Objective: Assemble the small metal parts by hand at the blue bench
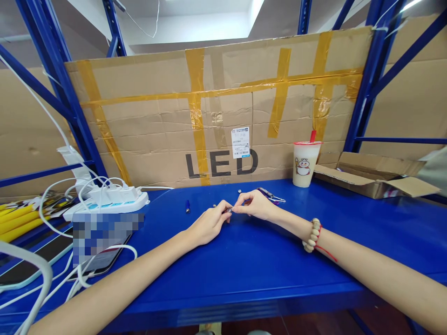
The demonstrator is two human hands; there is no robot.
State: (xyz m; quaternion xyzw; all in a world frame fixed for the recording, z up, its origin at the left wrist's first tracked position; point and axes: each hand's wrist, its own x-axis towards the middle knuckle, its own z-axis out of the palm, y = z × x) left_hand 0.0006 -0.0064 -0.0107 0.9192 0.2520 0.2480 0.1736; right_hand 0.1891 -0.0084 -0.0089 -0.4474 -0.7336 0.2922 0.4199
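Cup (306,164) with a red straw sits at the back edge of the blue bench (244,260), open cardboard box (375,174) beside it, contents hidden. Mid-bench, left hand (209,224) and right hand (254,204) meet, both pinching a tiny metal part (230,210). Taped cardboard sheet (223,111) behind.

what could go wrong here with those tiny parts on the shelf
1. The small metal piece is pinched only between the fingertips of the left hand and right hand; a slip could send it rolling on the smooth blue shelf.
2. The loose small parts and the blue cap lie unboxed and could get knocked away.
3. The drink cup stands close to the right arm; a bump might tip it.
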